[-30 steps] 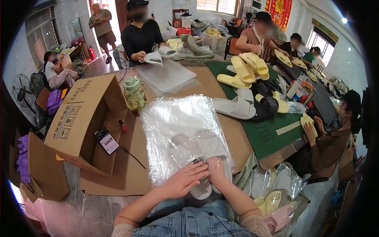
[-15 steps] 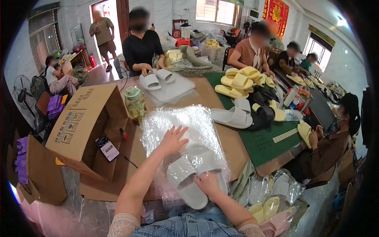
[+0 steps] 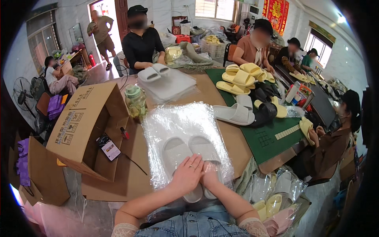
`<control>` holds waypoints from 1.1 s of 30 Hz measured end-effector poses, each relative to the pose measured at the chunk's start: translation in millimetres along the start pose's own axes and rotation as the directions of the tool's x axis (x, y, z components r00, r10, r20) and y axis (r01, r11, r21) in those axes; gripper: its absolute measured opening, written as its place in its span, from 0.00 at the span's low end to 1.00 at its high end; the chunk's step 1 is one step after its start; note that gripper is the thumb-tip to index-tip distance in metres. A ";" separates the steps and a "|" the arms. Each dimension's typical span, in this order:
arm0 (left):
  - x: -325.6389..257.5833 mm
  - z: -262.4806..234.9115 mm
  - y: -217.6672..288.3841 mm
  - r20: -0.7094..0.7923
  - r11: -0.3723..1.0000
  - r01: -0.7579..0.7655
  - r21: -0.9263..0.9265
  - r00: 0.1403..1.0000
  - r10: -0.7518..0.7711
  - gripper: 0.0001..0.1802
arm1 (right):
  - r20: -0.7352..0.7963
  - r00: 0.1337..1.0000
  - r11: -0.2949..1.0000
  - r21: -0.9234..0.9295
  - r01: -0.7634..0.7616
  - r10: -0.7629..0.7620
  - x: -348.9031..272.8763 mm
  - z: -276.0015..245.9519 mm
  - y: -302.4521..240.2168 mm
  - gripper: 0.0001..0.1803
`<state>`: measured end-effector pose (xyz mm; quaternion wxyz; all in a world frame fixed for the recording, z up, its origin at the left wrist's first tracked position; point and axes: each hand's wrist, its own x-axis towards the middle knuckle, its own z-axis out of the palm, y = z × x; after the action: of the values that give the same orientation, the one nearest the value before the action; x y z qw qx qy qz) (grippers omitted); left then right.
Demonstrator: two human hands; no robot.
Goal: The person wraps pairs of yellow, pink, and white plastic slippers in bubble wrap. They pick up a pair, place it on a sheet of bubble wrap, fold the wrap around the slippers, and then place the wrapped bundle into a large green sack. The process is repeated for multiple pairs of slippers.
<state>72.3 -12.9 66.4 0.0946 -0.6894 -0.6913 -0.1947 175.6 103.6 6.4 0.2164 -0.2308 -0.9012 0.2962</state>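
A pair of light grey slippers (image 3: 176,152) lies side by side on a stack of clear plastic bags (image 3: 173,118) in front of me, toes pointing away. Shiny film surrounds the toe ends; whether they are inside the top bag I cannot tell. My left hand (image 3: 187,173), with a ring on one finger, rests flat across the middle of the pair, its fingers stretched. Against its fingertips, my right hand (image 3: 210,176) is curled at the right slipper's strap. Some of the right fingers are hidden.
An open cardboard box (image 3: 85,134) with a phone (image 3: 108,146) stands left, beside a lidded jar (image 3: 135,103). More slippers (image 3: 237,81) pile up on a green mat (image 3: 256,144) at right. Bagged slippers (image 3: 272,197) lie low at right. Across the table, a person (image 3: 142,47) handles grey slippers.
My left hand has come back from the bag's far part onto the slippers, beside the right hand. The slippers now lie straighter. Across the table, the co-worker's slippers have been shifted together.
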 end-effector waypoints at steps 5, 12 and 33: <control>-4.6 0.3 -6.0 -0.092 0.998 0.007 -0.064 0.996 -0.013 0.23 | -0.068 0.997 0.996 -0.090 0.019 -0.025 -4.1 18.2 12.6 0.09; -6.2 -24.0 29.6 -0.084 0.933 0.031 -0.358 0.994 -0.065 0.21 | -0.015 1.000 0.976 -0.216 -0.028 0.025 38.9 10.4 -2.7 0.15; -30.1 19.0 -78.2 -0.215 0.852 0.416 -0.317 0.844 -0.491 0.28 | 0.284 0.957 0.870 0.485 -0.087 -0.062 -34.4 -119.3 -70.1 0.12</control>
<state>-1.5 -30.8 26.4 0.0545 -0.4750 -0.7828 -0.3983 245.9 86.4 129.3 0.1312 -0.1278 -0.8163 0.5478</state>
